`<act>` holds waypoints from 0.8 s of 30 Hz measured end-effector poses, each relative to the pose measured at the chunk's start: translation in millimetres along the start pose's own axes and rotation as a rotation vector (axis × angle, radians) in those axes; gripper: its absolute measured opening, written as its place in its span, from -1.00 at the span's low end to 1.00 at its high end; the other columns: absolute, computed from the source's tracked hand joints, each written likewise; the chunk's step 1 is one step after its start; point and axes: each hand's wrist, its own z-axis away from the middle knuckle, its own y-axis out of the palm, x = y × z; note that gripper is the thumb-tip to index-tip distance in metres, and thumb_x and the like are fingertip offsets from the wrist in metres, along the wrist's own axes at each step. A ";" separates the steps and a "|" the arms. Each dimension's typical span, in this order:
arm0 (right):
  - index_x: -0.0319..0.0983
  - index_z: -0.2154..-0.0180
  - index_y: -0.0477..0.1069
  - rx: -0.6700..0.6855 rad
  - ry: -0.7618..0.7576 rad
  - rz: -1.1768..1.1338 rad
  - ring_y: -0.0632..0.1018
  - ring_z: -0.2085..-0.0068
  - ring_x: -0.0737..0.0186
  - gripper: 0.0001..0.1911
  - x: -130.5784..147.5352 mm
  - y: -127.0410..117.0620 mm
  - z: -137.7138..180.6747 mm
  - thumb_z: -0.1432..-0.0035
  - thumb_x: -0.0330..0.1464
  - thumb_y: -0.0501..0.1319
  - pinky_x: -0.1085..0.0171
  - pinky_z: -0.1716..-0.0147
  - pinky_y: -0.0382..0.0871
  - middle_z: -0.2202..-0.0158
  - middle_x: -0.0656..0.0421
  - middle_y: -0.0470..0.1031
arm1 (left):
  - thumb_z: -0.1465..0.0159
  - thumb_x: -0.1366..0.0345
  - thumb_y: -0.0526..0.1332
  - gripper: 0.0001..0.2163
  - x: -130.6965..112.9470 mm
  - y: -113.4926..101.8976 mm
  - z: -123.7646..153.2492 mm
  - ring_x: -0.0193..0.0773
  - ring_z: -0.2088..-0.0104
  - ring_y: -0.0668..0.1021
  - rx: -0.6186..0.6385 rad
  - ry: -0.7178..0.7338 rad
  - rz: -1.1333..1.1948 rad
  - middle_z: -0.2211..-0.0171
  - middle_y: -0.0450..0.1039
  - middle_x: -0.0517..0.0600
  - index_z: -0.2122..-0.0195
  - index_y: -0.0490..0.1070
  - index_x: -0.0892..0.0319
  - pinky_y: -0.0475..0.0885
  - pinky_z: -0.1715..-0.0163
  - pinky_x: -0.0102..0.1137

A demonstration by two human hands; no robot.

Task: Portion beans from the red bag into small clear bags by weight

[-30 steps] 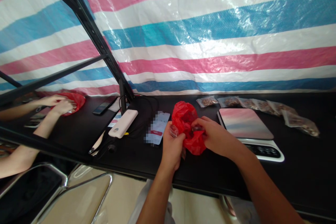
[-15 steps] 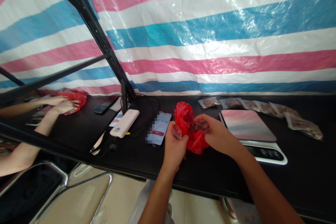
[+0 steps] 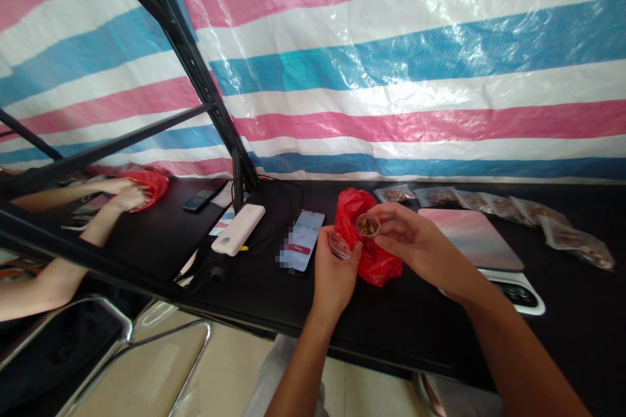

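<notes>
My right hand (image 3: 415, 244) is closed on a small clear cup (image 3: 367, 225) filled with brown bits, lifted just above a crumpled red plastic bag (image 3: 366, 234) on the black table (image 3: 391, 332). My left hand (image 3: 335, 270) pinches a small clear plastic pouch (image 3: 338, 244) right beside the cup, against the left side of the red bag. The two hands are close together, almost touching.
A digital scale (image 3: 482, 247) sits right of my hands, with several filled clear pouches (image 3: 533, 215) behind it. A phone (image 3: 302, 249), a white power bank (image 3: 238, 229) and cables lie to the left. Another person's hands (image 3: 124, 194) press on a red bag (image 3: 149, 181) beyond the black frame post (image 3: 238, 179). A chair (image 3: 147, 358) stands below.
My right hand has drawn the small cup up out of the red bag; it now shows above the bag. My left hand stayed beside it with the pouch.
</notes>
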 end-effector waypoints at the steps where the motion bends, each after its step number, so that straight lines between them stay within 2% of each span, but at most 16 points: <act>1: -0.17 0.04 0.43 0.018 -0.018 0.001 0.64 0.15 0.14 -0.66 2.4 2.7 0.8 -0.13 -0.29 0.31 0.12 0.08 0.55 0.15 0.10 0.63 | -0.15 0.32 0.39 -0.73 -1.2 0.8 -0.1 -0.28 0.30 0.52 -0.003 0.012 -0.004 0.31 0.47 -0.08 0.18 0.35 0.13 0.41 0.23 -0.42; 5: -0.15 0.01 0.48 0.021 -0.082 0.193 0.61 0.06 0.15 -0.68 5.2 16.1 2.0 -0.19 -0.42 0.23 0.10 -0.06 0.49 0.01 0.09 0.58 | -0.13 0.38 0.39 -0.72 -5.3 3.0 -0.1 -0.26 0.24 0.57 0.021 0.030 0.036 0.24 0.55 -0.04 0.14 0.43 0.14 0.44 0.14 -0.38; 10: -0.13 0.00 0.53 -0.015 -0.199 0.524 0.55 -0.02 0.14 -0.56 5.0 25.9 2.8 -0.17 -0.60 0.12 0.11 -0.15 0.40 -0.02 0.07 0.51 | -0.12 0.46 0.34 -0.59 1.7 1.7 0.3 -0.20 0.09 0.61 -0.018 0.018 -0.024 0.08 0.58 0.02 -0.02 0.44 0.14 0.44 -0.02 -0.32; 13: -0.12 -0.01 0.53 0.045 -0.289 0.595 0.54 -0.03 0.14 -0.49 6.5 27.3 3.5 -0.17 -0.66 0.06 0.11 -0.14 0.41 -0.04 0.08 0.50 | -0.14 0.47 0.33 -0.55 9.3 0.1 -0.1 -0.16 -0.01 0.58 0.003 0.062 -0.067 -0.03 0.55 0.07 -0.08 0.43 0.14 0.40 -0.11 -0.27; 16: -0.10 0.01 0.55 0.076 -0.374 0.660 0.52 -0.05 0.08 -0.48 8.0 28.1 3.1 -0.12 -0.67 0.11 0.06 -0.12 0.42 -0.06 0.08 0.52 | -0.14 0.47 0.33 -0.56 10.9 -0.4 -0.7 -0.13 -0.05 0.57 0.039 0.103 -0.087 -0.04 0.54 0.08 -0.07 0.44 0.13 0.39 -0.13 -0.25; 20: -0.08 -0.01 0.56 0.048 -0.439 0.703 0.52 -0.05 0.04 -0.44 7.0 29.5 2.2 -0.10 -0.67 0.13 0.03 -0.12 0.43 -0.08 0.08 0.52 | -0.15 0.42 0.36 -0.60 2.5 0.1 -0.5 -0.16 -0.04 0.57 0.049 0.083 -0.065 -0.01 0.55 0.04 -0.03 0.43 0.12 0.39 -0.11 -0.29; 24: -0.03 -0.09 0.54 0.037 -0.458 0.686 0.51 -0.09 0.06 -0.40 3.2 28.4 2.0 -0.16 -0.66 0.08 0.06 -0.14 0.43 -0.10 0.09 0.51 | -0.18 0.37 0.36 -0.66 -4.8 0.3 0.7 -0.20 0.03 0.58 0.065 0.068 -0.038 0.04 0.55 0.01 0.02 0.42 0.11 0.41 -0.03 -0.34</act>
